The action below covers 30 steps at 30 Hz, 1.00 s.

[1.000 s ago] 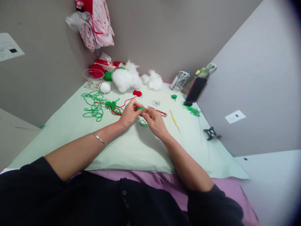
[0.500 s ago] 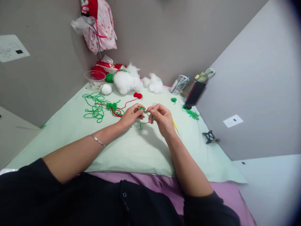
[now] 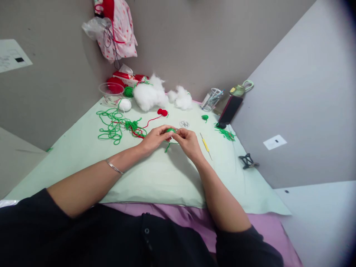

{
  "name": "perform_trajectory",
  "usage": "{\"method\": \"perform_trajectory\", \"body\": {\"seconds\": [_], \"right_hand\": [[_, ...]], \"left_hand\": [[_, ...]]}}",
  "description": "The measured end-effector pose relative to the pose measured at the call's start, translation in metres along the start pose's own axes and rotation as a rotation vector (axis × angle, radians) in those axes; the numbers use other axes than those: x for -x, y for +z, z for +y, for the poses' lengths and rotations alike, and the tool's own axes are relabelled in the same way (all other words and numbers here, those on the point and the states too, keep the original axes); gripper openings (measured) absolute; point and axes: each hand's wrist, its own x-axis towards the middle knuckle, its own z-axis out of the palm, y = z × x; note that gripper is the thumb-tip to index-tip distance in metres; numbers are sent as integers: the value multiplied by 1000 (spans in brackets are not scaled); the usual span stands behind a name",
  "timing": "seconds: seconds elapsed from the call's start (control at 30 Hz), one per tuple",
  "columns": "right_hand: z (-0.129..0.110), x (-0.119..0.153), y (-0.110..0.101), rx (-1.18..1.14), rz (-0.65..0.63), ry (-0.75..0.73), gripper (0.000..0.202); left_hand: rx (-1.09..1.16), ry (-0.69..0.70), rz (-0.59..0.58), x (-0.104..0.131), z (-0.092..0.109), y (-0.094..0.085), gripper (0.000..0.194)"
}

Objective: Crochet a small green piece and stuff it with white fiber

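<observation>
My left hand (image 3: 154, 139) is closed around a small green crocheted piece (image 3: 170, 130), whose top shows between thumb and fingers. Against its right side, the fingers of my right hand (image 3: 189, 142) are pinched together; green yarn (image 3: 167, 148) runs out below them and dangles in a short curl. Whether a needle is in that pinch is hidden. Just beyond my hands lie some small clear-and-metal bits (image 3: 184, 124). A yellow-handled crochet hook (image 3: 205, 145) rests to the right of my right hand.
Left of my hands spreads tangled green yarn (image 3: 111, 128) with red strands. White stuffing (image 3: 148, 94), a clear tub (image 3: 111, 94) and a tissue box (image 3: 126, 78) stand at the back. A clear cup (image 3: 212, 100), a phone (image 3: 230, 110) and green yarn scraps (image 3: 226, 134) are at right.
My right hand has come left and in against the green piece, closing the gap that the yarn strand spanned. The crochet hook and the small bits beyond are now more exposed.
</observation>
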Motion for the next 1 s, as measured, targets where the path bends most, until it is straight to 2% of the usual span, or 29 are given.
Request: {"method": "perform_trajectory", "body": {"seconds": [0.2, 0.47, 0.7, 1.0], "right_hand": [[-9, 4, 3, -29, -65, -59, 21], [-18, 15, 22, -50, -17, -57, 21], [-12, 12, 20, -252, -87, -15, 20], [-12, 15, 23, -180, -180, -85, 23]], "left_hand": [[0, -7, 75, -4, 0, -3, 23], [26, 22, 213, -5, 1, -1, 32], [103, 83, 191, 3, 16, 2, 30], [2, 99, 169, 2, 11, 0, 24]]}}
